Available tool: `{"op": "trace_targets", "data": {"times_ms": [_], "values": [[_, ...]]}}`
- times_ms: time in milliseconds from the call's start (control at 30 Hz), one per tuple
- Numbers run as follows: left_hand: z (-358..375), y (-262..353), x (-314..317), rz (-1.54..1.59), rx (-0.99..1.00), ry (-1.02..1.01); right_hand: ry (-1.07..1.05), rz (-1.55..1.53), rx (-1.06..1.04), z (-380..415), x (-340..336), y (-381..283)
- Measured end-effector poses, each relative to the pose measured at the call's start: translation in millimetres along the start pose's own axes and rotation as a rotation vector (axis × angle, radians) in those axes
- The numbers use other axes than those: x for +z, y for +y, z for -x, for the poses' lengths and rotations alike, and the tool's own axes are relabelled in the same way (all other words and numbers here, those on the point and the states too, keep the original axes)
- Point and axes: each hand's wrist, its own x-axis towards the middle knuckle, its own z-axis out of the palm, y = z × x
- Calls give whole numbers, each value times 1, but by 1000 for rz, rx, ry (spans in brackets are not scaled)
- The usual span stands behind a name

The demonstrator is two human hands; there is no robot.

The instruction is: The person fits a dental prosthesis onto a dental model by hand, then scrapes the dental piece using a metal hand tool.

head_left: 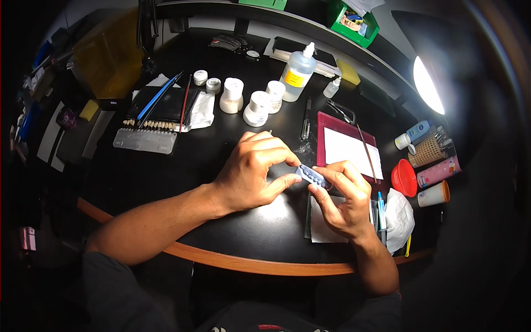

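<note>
Above the black table, a small blue-grey dental mould (313,176) with a row of tooth-shaped hollows is held between both hands. My left hand (259,171) pinches its left end between thumb and index finger. My right hand (344,198) grips the other end with thumb and fingers. Beneath and beside the right hand lies a white paper pad (326,228). Behind the mould is a dark red tray (323,145) with a white sheet and a thin brush on it.
White jars (256,109) and a large clear bottle (298,73) stand at the back. A shade guide (145,141) and brushes lie left. At right are a red bowl (404,178), a cup (433,195) and a white bag (398,221). A lamp (427,86) shines from the right.
</note>
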Motion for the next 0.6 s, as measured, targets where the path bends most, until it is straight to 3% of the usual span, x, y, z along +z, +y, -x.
{"op": "trace_targets", "data": {"times_ms": [600], "values": [[-3,6,-4,-11,61,-10,-9,-13,31,-2,-1,1]]}}
